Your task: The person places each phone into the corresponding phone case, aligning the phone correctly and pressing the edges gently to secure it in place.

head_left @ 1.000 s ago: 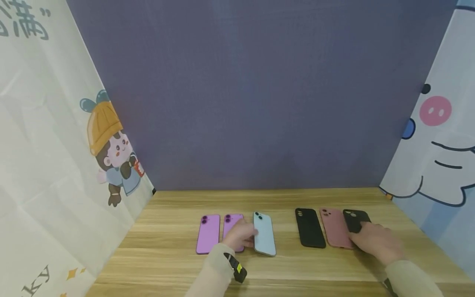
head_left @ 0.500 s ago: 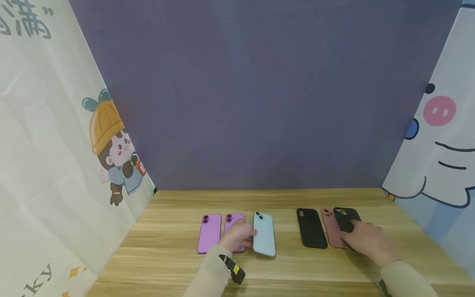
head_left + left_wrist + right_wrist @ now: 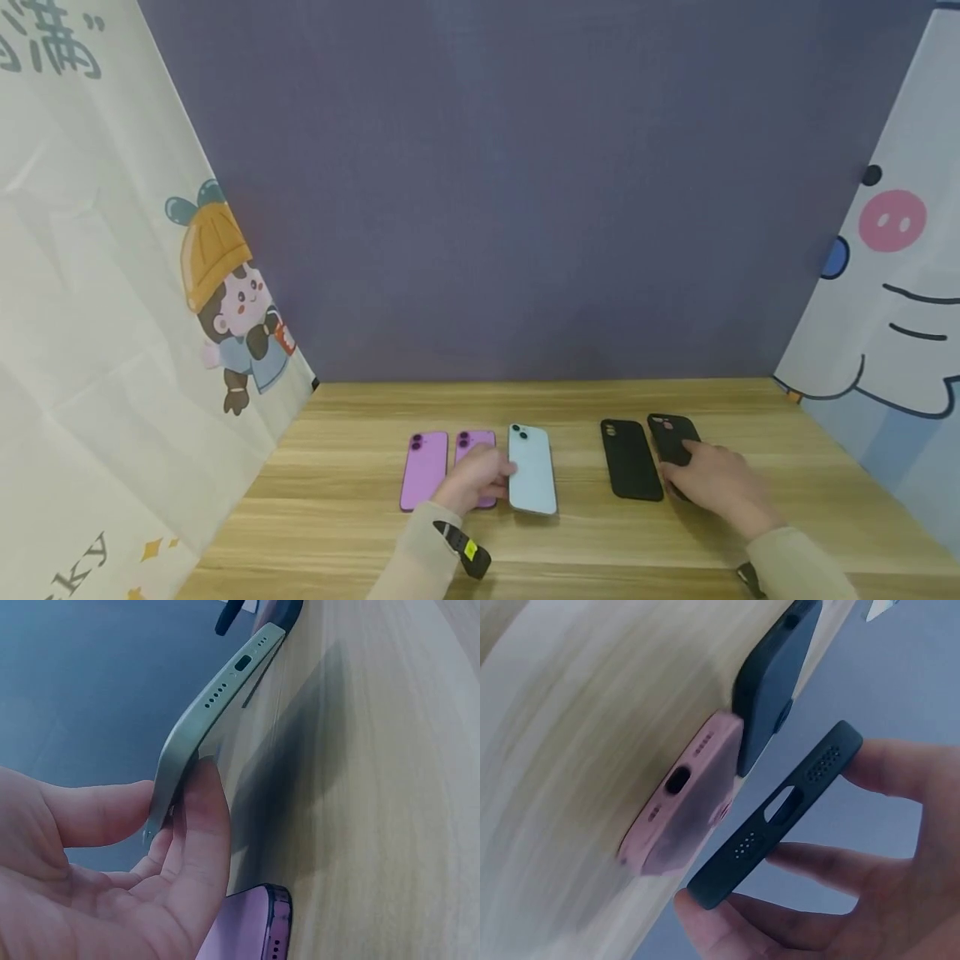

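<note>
My left hand (image 3: 474, 479) pinches the left edge of a light blue phone (image 3: 532, 471) between thumb and fingers. The left wrist view shows the phone tilted, its held edge raised off the table. My right hand (image 3: 716, 479) grips a black phone case (image 3: 670, 437) by its two long edges. In the right wrist view, that case hangs above a pink phone case (image 3: 690, 817) on the table. From the head, the pink case is almost wholly hidden beneath it. Another black phone case (image 3: 632, 460) lies just to the left.
Two purple phones (image 3: 424, 471) lie left of the light blue one, and my left hand partly covers the nearer one. Wood-grain tabletop (image 3: 360, 533) lies in front. Behind stands a dark panel (image 3: 480, 208), flanked by printed cloths (image 3: 97, 275).
My right hand has carried the black phone case leftward until it covers the pink case in the head view. My left hand keeps its hold on the light blue phone, almost still.
</note>
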Motion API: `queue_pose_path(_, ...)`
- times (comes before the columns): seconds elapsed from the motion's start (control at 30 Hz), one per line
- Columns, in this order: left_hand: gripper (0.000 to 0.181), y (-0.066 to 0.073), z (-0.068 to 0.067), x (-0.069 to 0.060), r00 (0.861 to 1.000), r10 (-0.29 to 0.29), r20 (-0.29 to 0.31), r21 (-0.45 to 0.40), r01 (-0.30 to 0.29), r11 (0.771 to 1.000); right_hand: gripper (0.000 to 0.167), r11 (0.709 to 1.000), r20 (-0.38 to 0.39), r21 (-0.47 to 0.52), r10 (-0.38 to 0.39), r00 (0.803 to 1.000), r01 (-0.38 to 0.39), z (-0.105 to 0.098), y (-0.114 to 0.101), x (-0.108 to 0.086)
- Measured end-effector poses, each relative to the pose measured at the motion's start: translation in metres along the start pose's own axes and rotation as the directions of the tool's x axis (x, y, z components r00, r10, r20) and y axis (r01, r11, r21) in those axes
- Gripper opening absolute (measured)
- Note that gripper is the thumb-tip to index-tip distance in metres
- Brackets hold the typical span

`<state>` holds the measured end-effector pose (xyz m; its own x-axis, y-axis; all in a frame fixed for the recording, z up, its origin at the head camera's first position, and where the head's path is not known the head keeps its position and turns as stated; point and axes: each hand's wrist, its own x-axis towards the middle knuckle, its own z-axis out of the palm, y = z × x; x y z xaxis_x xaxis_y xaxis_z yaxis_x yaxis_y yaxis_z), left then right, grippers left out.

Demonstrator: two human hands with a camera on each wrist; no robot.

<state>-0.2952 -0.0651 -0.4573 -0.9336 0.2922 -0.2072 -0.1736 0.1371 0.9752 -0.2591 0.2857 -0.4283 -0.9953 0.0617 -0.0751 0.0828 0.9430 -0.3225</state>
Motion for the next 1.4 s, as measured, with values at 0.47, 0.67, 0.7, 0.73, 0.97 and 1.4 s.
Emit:
queue_pose_path(0.47,0.012,-0.004,0.001,-0.004,1.000,-0.009,0.002,-0.072,0.009,0.997,0.084,0.994,-0.044,0.064,-0.090,0.995,0.092,0.007,-0.036,-0.007)
queue_pose_path(0.67,0.016,-0.006,0.000,-0.005,1.000,0.009,-0.006,-0.078,-0.009,0.997,0.086,0.986,-0.058,0.099,-0.130,0.990,0.135,0.010,-0.050,-0.013)
queue_pose_path(0.7,0.016,-0.006,-0.001,-0.005,1.000,0.008,-0.009,-0.079,-0.009,0.997,0.086,0.984,-0.062,0.108,-0.135,0.989,0.141,0.010,-0.053,-0.014)
queue_pose_path(0.73,0.016,-0.006,-0.001,-0.006,1.000,0.007,-0.013,-0.080,-0.008,0.997,0.086,0.983,-0.066,0.116,-0.139,0.988,0.145,0.011,-0.055,-0.015)
queue_pose_path(0.97,0.018,-0.007,-0.002,-0.008,1.000,0.002,-0.006,-0.108,-0.003,0.994,0.087,0.968,-0.054,0.207,-0.132,0.990,0.141,0.011,-0.070,-0.020)
queue_pose_path(1.4,0.016,-0.009,0.002,-0.006,1.000,0.019,-0.006,-0.181,-0.019,0.983,0.087,0.947,-0.040,0.281,-0.149,0.988,0.154,0.008,-0.093,-0.030)
